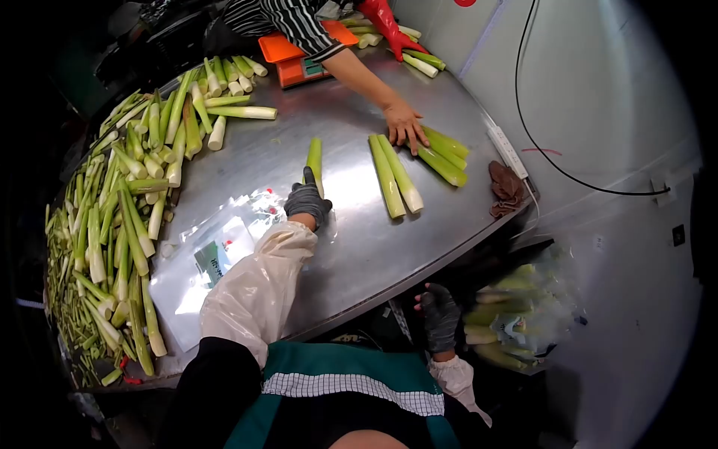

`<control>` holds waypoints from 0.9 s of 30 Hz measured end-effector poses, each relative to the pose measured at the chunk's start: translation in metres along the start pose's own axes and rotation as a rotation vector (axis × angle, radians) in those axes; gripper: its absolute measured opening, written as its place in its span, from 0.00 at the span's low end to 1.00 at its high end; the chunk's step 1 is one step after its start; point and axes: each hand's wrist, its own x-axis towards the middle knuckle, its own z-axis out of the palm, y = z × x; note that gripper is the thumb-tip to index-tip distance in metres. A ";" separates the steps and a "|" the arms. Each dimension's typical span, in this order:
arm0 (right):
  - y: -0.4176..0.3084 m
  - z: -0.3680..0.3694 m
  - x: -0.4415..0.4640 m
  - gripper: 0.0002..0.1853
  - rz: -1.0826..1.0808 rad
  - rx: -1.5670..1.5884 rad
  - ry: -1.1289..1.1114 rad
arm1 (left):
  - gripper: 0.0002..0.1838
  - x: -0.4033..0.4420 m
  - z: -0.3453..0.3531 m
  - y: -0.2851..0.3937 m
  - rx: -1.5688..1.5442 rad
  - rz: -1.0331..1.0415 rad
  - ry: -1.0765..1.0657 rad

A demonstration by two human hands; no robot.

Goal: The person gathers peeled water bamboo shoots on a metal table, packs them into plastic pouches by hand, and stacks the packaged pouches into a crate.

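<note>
On the metal table, my left hand (307,202), in a dark grey glove, closes over the lower end of a pale green water bamboo shoot (315,156). Its index finger lies along the stalk. My right hand (440,318), gloved alike with bare fingertips, hangs beside the table's front edge, fingers loosely apart and holding nothing I can see. Two water bamboo shoots (395,176) lie side by side to the right of my left hand. Beyond them, another person's bare hand (404,126) touches a small group of shoots (443,159).
A large heap of shoots (123,217) covers the table's left side. Clear printed plastic bags (217,258) lie near my left sleeve. An orange scale (288,56), the other person's red glove (385,26), a power strip (508,152) and a brown cloth (505,188) are around. Bagged shoots (516,318) sit below right.
</note>
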 end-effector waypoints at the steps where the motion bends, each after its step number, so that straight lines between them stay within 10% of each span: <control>1: 0.006 0.002 -0.009 0.12 -0.011 -0.008 0.012 | 0.47 -0.001 0.001 0.005 -0.068 -0.011 -0.023; 11: 0.024 0.007 -0.056 0.10 0.048 -0.069 0.070 | 0.48 -0.036 0.047 0.044 -0.323 0.234 -0.196; 15: 0.020 0.014 -0.032 0.12 -0.022 -0.085 -0.053 | 0.39 -0.059 0.045 -0.006 -0.456 0.517 0.140; 27: -0.027 0.160 0.060 0.09 -0.630 -0.539 -0.766 | 0.43 -0.139 0.052 -0.195 0.198 -0.346 0.378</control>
